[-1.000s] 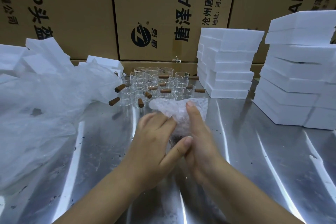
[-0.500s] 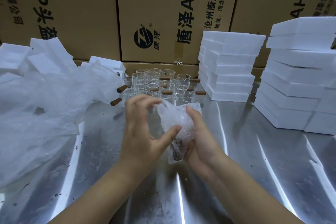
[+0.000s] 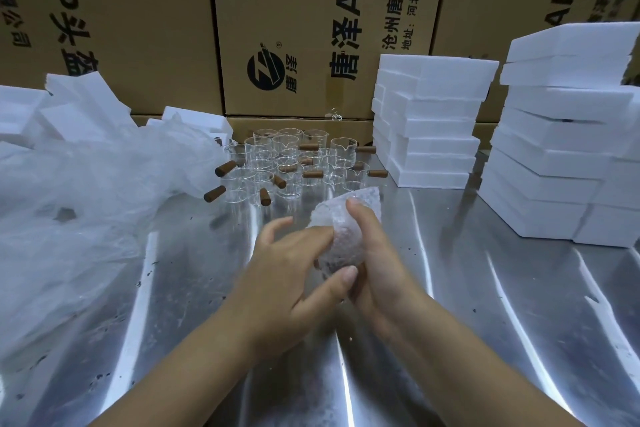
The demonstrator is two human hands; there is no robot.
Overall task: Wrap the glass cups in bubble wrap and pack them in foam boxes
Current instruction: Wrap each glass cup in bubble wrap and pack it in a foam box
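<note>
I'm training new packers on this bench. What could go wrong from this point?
1. The bubble-wrap bundle is held over the steel table. The right hand grips it and the left hand presses it with the thumb. The wrap looks loose, so it may open and the cup slip out.
2. The bare glass cups crowd just beyond the hands, so a reach could knock them.

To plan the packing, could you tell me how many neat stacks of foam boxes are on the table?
2: one stack just right of the glass cups, another stack at the far right. Loose foam pieces lie far left behind plastic sheeting, which may hide more.
</note>
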